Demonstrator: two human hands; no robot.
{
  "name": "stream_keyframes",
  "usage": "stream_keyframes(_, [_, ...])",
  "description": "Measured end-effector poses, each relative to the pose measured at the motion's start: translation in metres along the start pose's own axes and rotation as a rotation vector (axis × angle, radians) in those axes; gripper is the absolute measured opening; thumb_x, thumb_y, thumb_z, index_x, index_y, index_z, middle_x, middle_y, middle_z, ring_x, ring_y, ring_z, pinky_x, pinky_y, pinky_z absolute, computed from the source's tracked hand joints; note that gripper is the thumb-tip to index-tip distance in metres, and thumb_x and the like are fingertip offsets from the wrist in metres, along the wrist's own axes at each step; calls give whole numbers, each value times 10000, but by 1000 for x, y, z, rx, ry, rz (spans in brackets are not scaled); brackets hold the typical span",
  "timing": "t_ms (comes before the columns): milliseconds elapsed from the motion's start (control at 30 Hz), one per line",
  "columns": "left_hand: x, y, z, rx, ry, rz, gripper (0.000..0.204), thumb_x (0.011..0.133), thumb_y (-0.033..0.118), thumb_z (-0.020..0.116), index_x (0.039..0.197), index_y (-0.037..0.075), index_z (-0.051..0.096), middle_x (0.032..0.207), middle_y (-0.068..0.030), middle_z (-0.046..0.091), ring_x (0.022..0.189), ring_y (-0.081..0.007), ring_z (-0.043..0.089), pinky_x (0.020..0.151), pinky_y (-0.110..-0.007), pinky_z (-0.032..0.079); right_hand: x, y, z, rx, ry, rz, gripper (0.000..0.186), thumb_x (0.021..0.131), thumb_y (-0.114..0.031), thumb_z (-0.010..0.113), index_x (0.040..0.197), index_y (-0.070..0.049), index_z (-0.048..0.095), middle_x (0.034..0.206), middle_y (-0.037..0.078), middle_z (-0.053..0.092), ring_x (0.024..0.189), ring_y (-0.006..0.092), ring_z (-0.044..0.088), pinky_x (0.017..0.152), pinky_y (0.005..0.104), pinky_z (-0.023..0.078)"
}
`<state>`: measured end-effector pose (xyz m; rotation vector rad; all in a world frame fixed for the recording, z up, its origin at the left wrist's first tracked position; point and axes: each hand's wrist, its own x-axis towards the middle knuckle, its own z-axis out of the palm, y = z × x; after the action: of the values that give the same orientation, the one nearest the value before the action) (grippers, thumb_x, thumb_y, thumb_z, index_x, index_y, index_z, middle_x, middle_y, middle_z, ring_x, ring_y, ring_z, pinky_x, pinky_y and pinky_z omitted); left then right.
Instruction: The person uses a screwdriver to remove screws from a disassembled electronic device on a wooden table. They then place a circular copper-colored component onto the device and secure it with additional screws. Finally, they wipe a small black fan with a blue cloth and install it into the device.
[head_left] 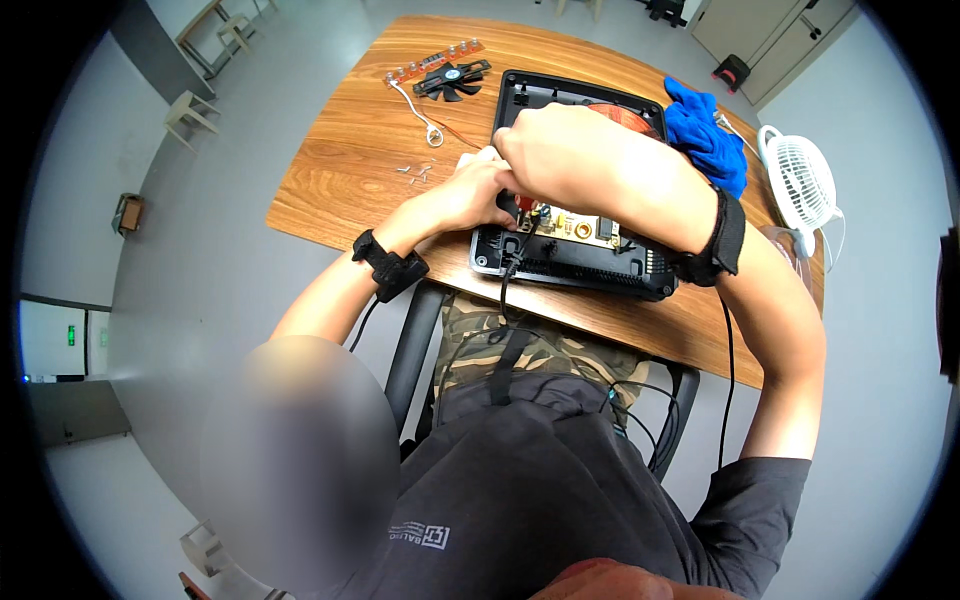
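A black appliance housing [575, 268] lies opened on the wooden table, with a tan circuit board [578, 229] inside it. Behind my right forearm shows part of a round copper-coloured coil [622, 117]. My left hand [478, 192] is closed at the housing's left side, its thumb near the board's left end. Reaching across the housing, my right hand [545, 140] is bent over and meets the left one, fingers curled. Something small and white [466, 159] peeks out beside them; what the fingers grip is hidden. A black cord [510, 265] leaves the housing's front edge.
On the table's far left lie a black fan [452, 80], a strip-shaped button board [435, 62] with a white cable [408, 102], and several small screws [415, 173]. To the right are a blue cloth [705, 135] and a white desk fan [798, 178].
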<state>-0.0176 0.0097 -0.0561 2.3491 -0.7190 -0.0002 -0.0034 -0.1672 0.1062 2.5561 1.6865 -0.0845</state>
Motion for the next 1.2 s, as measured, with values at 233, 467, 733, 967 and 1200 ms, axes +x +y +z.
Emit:
stream_keyframes(233, [0,8,-5,201,15,33,441,690,150,919,1073,29,737,1009,-157,725,1061,-333,656,976,-444,496,-10,9,-4,80,-41,85,243,869,-178,721,1022,11,708,933,217,737,890,396,739,789,447,599])
stream_keyframes(467, [2,-1,-1,86,-56,-2,401,690,154,917,1030,48,734,989,-136,725,1045,-339,655,940,-454,508,-6,10,-9,185,-139,30,316,954,-250,699,1092,32,659,945,252,717,927,423,716,799,475,574])
stream_keyframes(733, [2,8,-6,164,-29,-19,417,692,144,912,1057,60,728,1028,-138,708,1098,-343,636,947,-460,515,-6,14,4,60,23,110,249,868,-216,706,836,22,767,812,234,738,808,371,754,727,444,607])
stream_keyframes(967, [-2,10,-9,88,-48,-21,441,709,111,900,1085,3,697,1041,-159,713,1023,-327,676,901,-430,543,-15,11,-15,115,-130,-10,312,924,-239,739,1132,-16,671,1142,224,670,1070,372,695,884,457,563])
stream_keyframes(1200, [-1,1,0,90,21,8,401,716,85,896,1059,-15,714,1072,-181,740,999,-328,707,891,-429,558,-2,7,-10,-57,-76,14,340,986,-291,645,961,44,694,800,248,712,797,403,729,708,477,589])
